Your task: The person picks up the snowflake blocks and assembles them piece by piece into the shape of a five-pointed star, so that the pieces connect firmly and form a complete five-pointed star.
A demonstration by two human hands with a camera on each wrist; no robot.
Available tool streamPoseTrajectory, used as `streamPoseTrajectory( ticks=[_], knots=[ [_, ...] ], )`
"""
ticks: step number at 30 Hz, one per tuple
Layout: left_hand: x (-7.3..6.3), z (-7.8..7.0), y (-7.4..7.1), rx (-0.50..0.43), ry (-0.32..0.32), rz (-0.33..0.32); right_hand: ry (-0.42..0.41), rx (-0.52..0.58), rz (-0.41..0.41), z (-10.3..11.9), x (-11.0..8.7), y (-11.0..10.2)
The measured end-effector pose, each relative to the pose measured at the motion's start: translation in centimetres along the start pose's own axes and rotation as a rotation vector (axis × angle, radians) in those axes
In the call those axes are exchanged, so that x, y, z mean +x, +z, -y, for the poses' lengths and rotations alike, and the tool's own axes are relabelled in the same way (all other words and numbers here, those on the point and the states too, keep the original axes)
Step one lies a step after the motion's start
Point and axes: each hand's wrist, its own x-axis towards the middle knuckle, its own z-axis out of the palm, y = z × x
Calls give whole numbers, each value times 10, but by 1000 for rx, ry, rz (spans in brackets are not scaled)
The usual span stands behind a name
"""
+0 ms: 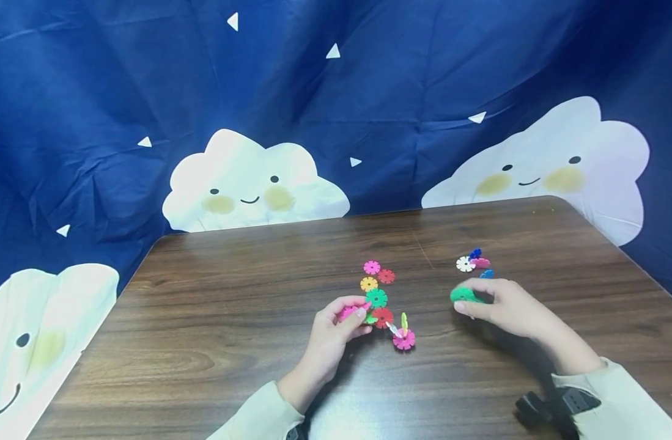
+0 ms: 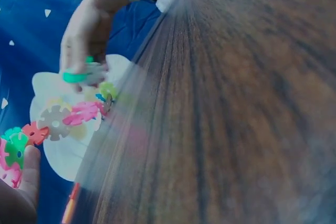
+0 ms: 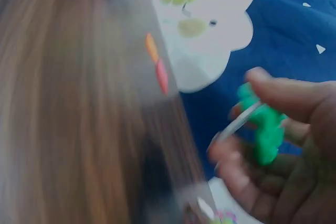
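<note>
My left hand (image 1: 330, 333) pinches a pink flower-shaped plastic disc (image 1: 348, 313) between thumb and fingers. A green disc (image 2: 17, 148) shows at the thumb tip in the left wrist view, with a red disc (image 2: 35, 133) beside it. Right of these fingers, a pink disc (image 1: 404, 340) has a white and a yellow-green disc standing out of it. My right hand (image 1: 512, 308) holds green discs (image 3: 269, 135) between thumb and curled fingers, along with a thin white disc seen edge-on (image 3: 239, 120). Both hands are apart, over the table.
Beyond my left hand lie a pink disc (image 1: 372, 267), a red disc (image 1: 386, 276), a yellow-orange disc (image 1: 369, 283) and a green disc (image 1: 376, 298). Past my right hand are a white disc (image 1: 465, 264) and several blue and pink ones. A blue cloud-print cloth (image 1: 380, 73) hangs behind the wooden table (image 1: 231, 275).
</note>
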Motion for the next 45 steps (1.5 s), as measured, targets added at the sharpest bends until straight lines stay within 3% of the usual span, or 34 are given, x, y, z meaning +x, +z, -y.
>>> streamPoseTrajectory(
  ticks=[9, 11, 13, 19, 26, 36, 45],
  knots=[
    [0, -1, 3, 10, 10, -33, -10, 1066, 64, 27, 24, 17],
    [0, -1, 5, 10, 11, -36, -7, 1223, 79, 32, 28, 23],
    [0, -1, 7, 8, 13, -35, 1, 1313, 74, 38, 31, 28],
    [0, -2, 10, 18, 22, -33, 41, 1354, 3, 54, 36, 43],
    [0, -3, 13, 98, 61, -60, 89, 1343, -64, 63, 39, 58],
    [0, -2, 17, 162, 110, -67, 105, 1260, -94, 74, 40, 68],
    [-2, -1, 16, 181, 107, -83, 81, 1212, -77, 72, 41, 69]
  ],
)
